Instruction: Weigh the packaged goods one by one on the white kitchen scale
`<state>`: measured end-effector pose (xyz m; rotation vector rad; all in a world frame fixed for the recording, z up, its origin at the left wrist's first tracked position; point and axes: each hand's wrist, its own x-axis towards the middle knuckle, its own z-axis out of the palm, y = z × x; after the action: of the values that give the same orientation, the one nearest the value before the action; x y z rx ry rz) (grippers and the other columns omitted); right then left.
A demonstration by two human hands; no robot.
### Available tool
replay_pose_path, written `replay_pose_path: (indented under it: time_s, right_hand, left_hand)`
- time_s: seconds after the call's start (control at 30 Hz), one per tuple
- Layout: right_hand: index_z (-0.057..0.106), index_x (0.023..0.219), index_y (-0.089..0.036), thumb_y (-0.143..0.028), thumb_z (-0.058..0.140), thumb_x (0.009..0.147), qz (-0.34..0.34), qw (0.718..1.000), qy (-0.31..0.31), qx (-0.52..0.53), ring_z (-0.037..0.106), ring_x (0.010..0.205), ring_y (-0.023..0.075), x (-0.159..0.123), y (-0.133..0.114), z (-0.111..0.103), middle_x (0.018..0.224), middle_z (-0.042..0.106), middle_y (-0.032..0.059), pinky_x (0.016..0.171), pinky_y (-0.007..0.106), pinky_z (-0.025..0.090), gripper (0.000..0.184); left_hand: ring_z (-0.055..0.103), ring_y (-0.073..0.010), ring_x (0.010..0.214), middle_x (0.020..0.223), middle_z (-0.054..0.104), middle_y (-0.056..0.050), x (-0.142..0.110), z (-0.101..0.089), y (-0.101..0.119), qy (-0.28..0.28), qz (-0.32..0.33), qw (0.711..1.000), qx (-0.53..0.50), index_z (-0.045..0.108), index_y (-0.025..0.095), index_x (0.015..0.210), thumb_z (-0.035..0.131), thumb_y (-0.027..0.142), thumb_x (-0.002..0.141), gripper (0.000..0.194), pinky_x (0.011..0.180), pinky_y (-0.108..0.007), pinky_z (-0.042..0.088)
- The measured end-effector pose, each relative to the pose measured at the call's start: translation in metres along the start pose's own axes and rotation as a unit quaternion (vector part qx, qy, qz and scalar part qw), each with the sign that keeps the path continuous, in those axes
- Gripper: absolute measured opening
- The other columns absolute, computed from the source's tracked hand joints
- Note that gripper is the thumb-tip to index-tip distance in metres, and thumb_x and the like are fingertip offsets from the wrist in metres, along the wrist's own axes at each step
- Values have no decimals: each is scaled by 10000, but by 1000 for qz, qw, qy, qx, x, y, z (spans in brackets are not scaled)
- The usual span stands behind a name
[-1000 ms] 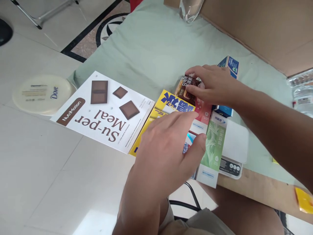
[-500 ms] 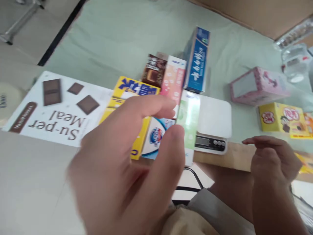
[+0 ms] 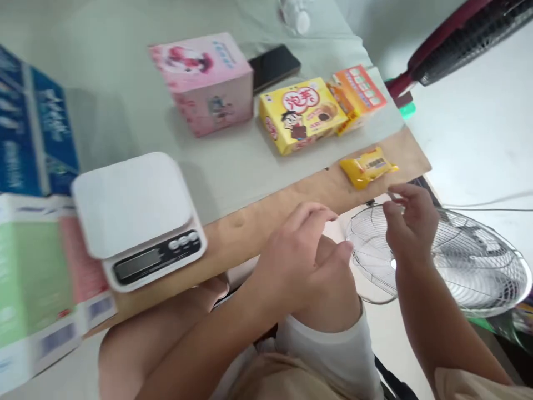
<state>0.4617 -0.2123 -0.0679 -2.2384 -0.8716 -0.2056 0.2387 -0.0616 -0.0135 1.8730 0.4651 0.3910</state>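
Hovering near the packet: I have both hands low by the table's front edge; I judge this the approach to a grasp, no hold made yet.
Small yellow packet in a glossy plastic wrapper (image 3: pixel 368 166): it lies on the bare brown wooden strip (image 3: pixel 245 228) along the front edge, towards the right corner, and neither of my hands touches it.
My right hand (image 3: pixel 412 219): nearest the packet, just off the edge on my side, loosely curled, a slight gap between thumb and forefinger; I see nothing in it.
My left hand (image 3: pixel 297 255): in front of the strip, thumb well parted from bent fingers, holding nothing I can see; whether it brushes the wood I cannot tell.
Next grasp: taking the packet would, I judge, call for bringing my right hand over the edge, spreading thumb and fingers and pinching lightly, as the wrapper probably gives.
Behind the packet: a bright yellow printed cardboard box (image 3: pixel 302 116) lies flat on the pale green cloth (image 3: pixel 120 122), an orange-and-white box (image 3: pixel 360 91) at its right end.
White flat-topped digital scale (image 3: pixel 135 205): well to the left of the packet.
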Motion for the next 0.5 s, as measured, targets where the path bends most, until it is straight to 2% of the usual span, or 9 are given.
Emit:
replay_pose_path:
  time_s: [0.07,0.13,0.2,0.3,0.4,0.5]
  right_hand:
    - [649,1188,-242,-414,642,777,4,1000,2,-11,698,1165,305,20,20,5,1222,737,148,984,516,579,446]
    - [616,1311,-233,-419,643,781,8,1000,-7,-27,652,1275,317,40,32,13,1359,695,161,1096,555,519,563]
    - [582,1385,-219,-445,633,805,18,998,-27,-48,600,1351,340,56,35,21,1435,659,162,1185,613,435,625]
    - [572,1394,-254,-500,671,826,44,993,-74,-78,544,1393,380,70,31,31,1400,660,128,1218,696,356,627]
    - [564,1380,-282,-522,766,782,45,992,-112,-49,581,1332,362,68,24,35,1323,653,96,1169,687,430,675]
    - [585,1366,-262,-482,821,724,29,994,-98,46,628,1249,318,54,14,34,1309,623,96,1059,591,563,718]
  left_hand:
    - [662,-283,1329,1431,659,-165,17,26,-16,-35,-39,998,27,633,142,1357,557,412,1016,443,1097,-452,602]
    - [611,-316,1413,1513,604,-197,27,42,-26,-50,-61,995,62,599,113,1429,536,413,1018,512,1156,-505,570]
    - [585,-321,1449,1531,594,-211,34,48,-30,-51,-61,992,94,583,82,1454,516,396,1023,537,1188,-512,551]
    - [587,-300,1457,1532,605,-216,44,48,-28,-39,-48,990,126,571,48,1464,515,371,1026,548,1216,-463,539]
    - [558,-296,1497,1580,580,-218,50,47,-27,-41,-46,989,135,512,30,1522,513,369,1026,601,1239,-456,521]
    - [482,-303,1566,1656,507,-208,51,49,-29,-55,-56,989,125,430,37,1592,508,398,1025,677,1282,-487,470]
